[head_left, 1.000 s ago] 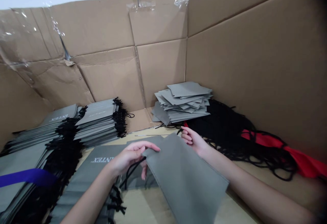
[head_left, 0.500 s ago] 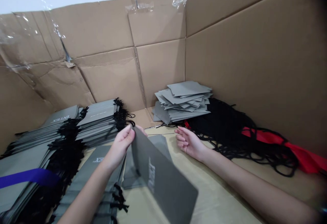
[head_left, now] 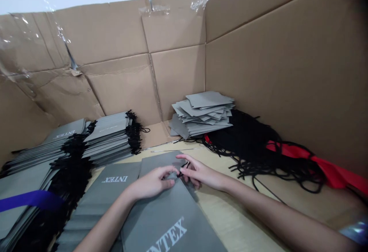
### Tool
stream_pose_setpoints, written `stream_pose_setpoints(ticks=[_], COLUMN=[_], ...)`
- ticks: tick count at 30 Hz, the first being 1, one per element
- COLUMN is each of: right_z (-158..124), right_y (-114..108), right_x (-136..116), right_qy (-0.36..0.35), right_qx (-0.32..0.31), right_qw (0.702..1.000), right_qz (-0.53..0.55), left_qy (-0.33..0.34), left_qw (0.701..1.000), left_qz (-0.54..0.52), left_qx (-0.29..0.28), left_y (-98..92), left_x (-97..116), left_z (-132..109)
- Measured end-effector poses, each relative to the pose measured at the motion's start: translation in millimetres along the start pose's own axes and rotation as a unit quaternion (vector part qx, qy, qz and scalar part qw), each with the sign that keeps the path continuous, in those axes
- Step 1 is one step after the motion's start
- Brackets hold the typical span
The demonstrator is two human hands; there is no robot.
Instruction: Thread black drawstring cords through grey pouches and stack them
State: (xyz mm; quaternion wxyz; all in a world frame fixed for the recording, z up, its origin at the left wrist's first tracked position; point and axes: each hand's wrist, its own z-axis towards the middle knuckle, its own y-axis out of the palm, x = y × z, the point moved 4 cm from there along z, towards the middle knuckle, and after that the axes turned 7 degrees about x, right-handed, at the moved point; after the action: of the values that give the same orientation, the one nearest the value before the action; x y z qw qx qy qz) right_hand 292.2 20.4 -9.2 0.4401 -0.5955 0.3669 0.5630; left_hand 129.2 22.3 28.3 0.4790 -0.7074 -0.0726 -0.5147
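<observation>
A grey fabric bag (head_left: 169,225) printed INTEX lies flat in front of me, logo side up. My left hand (head_left: 152,183) rests on its far end with fingers curled, pinching the top edge. My right hand (head_left: 198,173) meets it there, its fingertips pinched on the bag's thin black drawstring (head_left: 184,166). Under and left of this bag lies a stack of the same grey INTEX bags (head_left: 112,185).
Cardboard walls (head_left: 258,72) enclose the work surface. Stacks of grey bags with black cords (head_left: 112,137) sit at the left, one crossed by a purple band (head_left: 28,200). A pile of plain grey pouches (head_left: 201,114) lies at the back, with black cords (head_left: 253,144) and red fabric (head_left: 322,167) at right.
My left hand turned the grey bag over and laid it flat, logo now up. My right hand moved in from the open table to the bag's top edge and pinched the drawstring.
</observation>
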Motion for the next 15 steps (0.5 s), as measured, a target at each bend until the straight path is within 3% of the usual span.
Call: stream_pose_setpoints(ticks=[3,9,15], right_z=[1.7,-1.5,-1.1], right_y=[-2.3,-3.3,0.6], right_x=[1.3,-7.4,-0.2], right_qy=[-0.014,-0.117,-0.042], right_qx=[-0.020,-0.031,-0.122], right_qw=[0.999,0.985,0.990], right_qz=[-0.030,-0.120,-0.051], left_qy=[-0.023,-0.051,-0.009], left_qw=[0.999,0.998,0.998], left_qz=[0.031,-0.016,-0.060], left_qx=[-0.004,0.034,0.024], left_y=[1.7,2.6,3.5], left_x=[-5.5,-5.6,3.8], left_z=[0.4,4.7,3.8])
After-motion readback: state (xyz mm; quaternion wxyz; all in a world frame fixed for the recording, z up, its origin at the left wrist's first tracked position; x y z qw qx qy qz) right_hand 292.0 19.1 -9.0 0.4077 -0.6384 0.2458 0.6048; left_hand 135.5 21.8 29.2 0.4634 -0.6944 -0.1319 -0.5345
